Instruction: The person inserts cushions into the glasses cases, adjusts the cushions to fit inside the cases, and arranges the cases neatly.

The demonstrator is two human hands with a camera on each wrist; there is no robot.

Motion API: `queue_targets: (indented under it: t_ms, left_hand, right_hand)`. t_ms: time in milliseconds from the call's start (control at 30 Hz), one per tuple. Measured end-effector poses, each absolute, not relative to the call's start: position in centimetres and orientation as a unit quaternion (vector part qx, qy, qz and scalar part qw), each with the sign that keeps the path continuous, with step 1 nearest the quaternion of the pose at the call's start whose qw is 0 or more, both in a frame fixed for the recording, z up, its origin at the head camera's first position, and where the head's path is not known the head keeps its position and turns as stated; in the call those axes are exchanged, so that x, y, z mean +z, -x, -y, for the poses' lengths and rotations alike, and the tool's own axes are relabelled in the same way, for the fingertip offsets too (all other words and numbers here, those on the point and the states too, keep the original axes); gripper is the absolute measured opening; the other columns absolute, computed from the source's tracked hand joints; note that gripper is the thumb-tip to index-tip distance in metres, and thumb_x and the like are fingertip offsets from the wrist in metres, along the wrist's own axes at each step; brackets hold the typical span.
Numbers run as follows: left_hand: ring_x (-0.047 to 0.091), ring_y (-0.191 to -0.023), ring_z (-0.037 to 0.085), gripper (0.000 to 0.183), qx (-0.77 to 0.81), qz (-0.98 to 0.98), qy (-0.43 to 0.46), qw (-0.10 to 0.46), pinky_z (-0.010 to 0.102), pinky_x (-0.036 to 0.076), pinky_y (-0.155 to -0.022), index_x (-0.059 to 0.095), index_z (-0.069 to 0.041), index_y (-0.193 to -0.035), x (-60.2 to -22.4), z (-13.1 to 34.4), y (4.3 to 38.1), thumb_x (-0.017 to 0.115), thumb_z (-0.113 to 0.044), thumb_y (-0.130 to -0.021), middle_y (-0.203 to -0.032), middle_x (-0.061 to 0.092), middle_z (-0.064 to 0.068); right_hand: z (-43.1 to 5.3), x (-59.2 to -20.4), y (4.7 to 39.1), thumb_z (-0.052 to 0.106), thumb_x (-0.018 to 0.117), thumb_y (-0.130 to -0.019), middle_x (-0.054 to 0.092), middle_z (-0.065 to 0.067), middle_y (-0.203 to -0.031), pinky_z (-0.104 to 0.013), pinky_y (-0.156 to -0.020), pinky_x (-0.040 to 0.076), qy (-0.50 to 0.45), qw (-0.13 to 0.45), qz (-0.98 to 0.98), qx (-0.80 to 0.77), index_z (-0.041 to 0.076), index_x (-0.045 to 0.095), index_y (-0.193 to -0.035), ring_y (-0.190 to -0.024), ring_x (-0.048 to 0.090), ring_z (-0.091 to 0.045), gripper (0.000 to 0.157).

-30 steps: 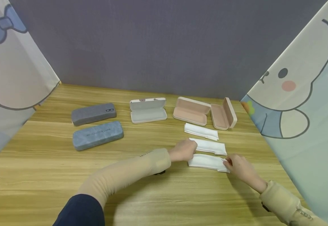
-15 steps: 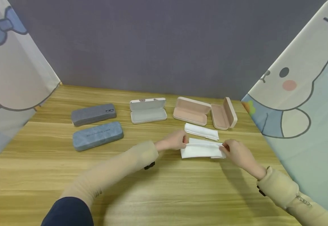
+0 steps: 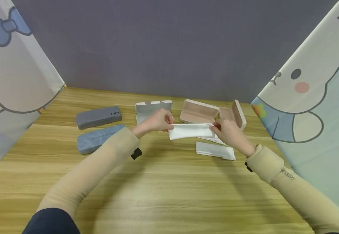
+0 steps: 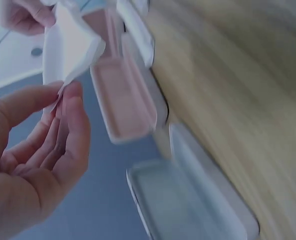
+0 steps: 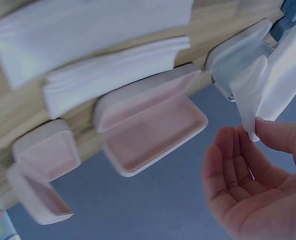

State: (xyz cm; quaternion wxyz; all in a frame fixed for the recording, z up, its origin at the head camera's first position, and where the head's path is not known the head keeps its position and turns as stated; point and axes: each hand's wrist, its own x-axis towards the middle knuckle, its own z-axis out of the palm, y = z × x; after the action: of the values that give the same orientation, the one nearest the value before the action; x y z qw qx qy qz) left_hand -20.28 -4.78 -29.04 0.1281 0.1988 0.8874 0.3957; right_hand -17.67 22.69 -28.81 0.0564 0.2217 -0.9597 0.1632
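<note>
Above the wood-grained table (image 3: pixel 169 198) | left hand (image 3: pixel 155 121) and right hand (image 3: pixel 229 130) each pinch one end of a strip-folded white cloth (image 3: pixel 188 131), raised between them | right, two more folded cloths (image 3: pixel 215 150) lie flat | far, round-cornered open cases: one grey-lined case (image 3: pixel 153 106), two pink-lined cases (image 3: pixel 200 112) | left, oblong closed cases: grey case (image 3: pixel 98 117), mottled blue case (image 3: pixel 94 139)

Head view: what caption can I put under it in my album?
Left hand and right hand pinch a white cloth near open cases.
</note>
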Motion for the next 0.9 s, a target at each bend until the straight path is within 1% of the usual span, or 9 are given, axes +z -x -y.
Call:
queue_targets:
  t_ms: [100, 167, 233, 333, 433, 533, 633, 733, 900]
  left_hand:
    - [0.067, -0.068, 0.019, 0.006, 0.404, -0.888, -0.179, 0.13, 0.029, 0.057, -0.065, 0.065, 0.002, -0.086, -28.4, 6.2, 20.8, 0.066, -0.004, -0.086, -0.088, 0.068, 0.017]
    - [0.067, -0.07, 0.019, 0.007, 0.405, -0.89, -0.168, 0.125, 0.028, 0.056, -0.065, 0.066, 0.001, -0.088, -27.9, 7.0, 21.2, 0.066, -0.005, -0.086, -0.091, 0.069, 0.017]
    - [0.066, -0.068, 0.016, 0.008, 0.411, -0.89, -0.156, 0.12, 0.027, 0.056, -0.065, 0.066, 0.001, -0.09, -27.6, 7.8, 21.5, 0.066, -0.006, -0.087, -0.093, 0.069, 0.017]
    - [0.064, -0.065, 0.013, 0.01, 0.42, -0.89, -0.138, 0.117, 0.025, 0.056, -0.065, 0.065, 0.001, -0.092, -27.1, 9.0, 22.0, 0.066, -0.007, -0.087, -0.091, 0.069, 0.015]
    - [0.063, -0.061, 0.011, 0.01, 0.419, -0.894, -0.12, 0.106, 0.024, 0.055, -0.063, 0.065, 0.002, -0.092, -26.8, 10.0, 22.3, 0.066, -0.007, -0.087, -0.085, 0.07, 0.013]
    - [0.062, -0.059, 0.01, 0.011, 0.411, -0.9, -0.106, 0.092, 0.023, 0.054, -0.061, 0.065, 0.002, -0.092, -26.6, 10.8, 22.7, 0.066, -0.007, -0.087, -0.082, 0.07, 0.012]
    - [0.061, -0.057, 0.008, 0.011, 0.402, -0.907, -0.094, 0.08, 0.022, 0.053, -0.059, 0.066, 0.003, -0.093, -26.7, 11.5, 23.1, 0.067, -0.007, -0.086, -0.08, 0.07, 0.011]
    - [0.061, -0.055, 0.007, 0.012, 0.396, -0.912, -0.083, 0.07, 0.022, 0.052, -0.058, 0.067, 0.004, -0.094, -26.7, 11.9, 23.3, 0.066, -0.004, -0.086, -0.079, 0.07, 0.013]
    - [0.06, -0.054, 0.008, 0.011, 0.381, -0.922, -0.06, 0.038, 0.022, 0.053, -0.058, 0.068, 0.006, -0.092, -26.9, 12.4, 23.4, 0.066, -0.002, -0.085, -0.089, 0.07, 0.02]
  right_hand:
    - [-21.5, -28.4, 18.9, 0.008, 0.059, -0.093, 0.063, -0.012, -0.067, -0.029, -0.058, 0.044, -0.231, 0.066, 0.955, 0.172, -0.004, 0.066, -0.08, -0.057, 0.053, -0.015, 0.02]
    - [-20.7, -28.2, 19.6, 0.01, 0.06, -0.093, 0.064, -0.01, -0.066, -0.028, -0.056, 0.043, -0.232, 0.07, 0.955, 0.172, -0.002, 0.066, -0.079, -0.056, 0.053, -0.014, 0.019]
    - [-20.0, -27.8, 20.2, 0.015, 0.058, -0.095, 0.057, -0.005, -0.058, -0.027, -0.05, 0.037, -0.229, 0.068, 0.959, 0.15, 0.004, 0.062, -0.07, -0.05, 0.046, -0.012, 0.027]
    - [-18.8, -27.4, 21.1, 0.02, 0.054, -0.098, 0.044, 0.001, -0.052, -0.025, -0.048, 0.028, -0.215, 0.033, 0.965, 0.148, 0.009, 0.055, -0.066, -0.047, 0.035, -0.01, 0.034]
    - [-17.4, -27.2, 22.1, 0.02, 0.053, -0.098, 0.046, 0.0, -0.056, -0.024, -0.049, 0.03, -0.198, 0.004, 0.964, 0.177, 0.005, 0.06, -0.073, -0.049, 0.036, -0.011, 0.031]
    - [-16.1, -27.2, 23.0, 0.018, 0.055, -0.097, 0.05, -0.002, -0.061, -0.024, -0.05, 0.033, -0.194, 0.007, 0.963, 0.187, 0.002, 0.062, -0.077, -0.051, 0.038, -0.011, 0.026]
    - [-15.1, -27.4, 23.9, 0.015, 0.055, -0.096, 0.041, -0.001, -0.056, -0.023, -0.049, 0.028, -0.203, 0.012, 0.962, 0.182, 0.006, 0.05, -0.063, -0.048, 0.031, -0.01, 0.035]
    - [-14.2, -27.6, 24.6, 0.014, 0.053, -0.097, 0.029, 0.002, -0.052, -0.023, -0.048, 0.023, -0.208, 0.003, 0.961, 0.184, 0.013, 0.034, -0.057, -0.045, 0.024, -0.009, 0.044]
    - [-12.8, -27.9, 25.7, 0.016, 0.052, -0.098, 0.025, 0.005, -0.048, -0.022, -0.046, 0.02, -0.195, -0.024, 0.962, 0.191, 0.016, 0.029, -0.054, -0.043, 0.02, -0.007, 0.049]
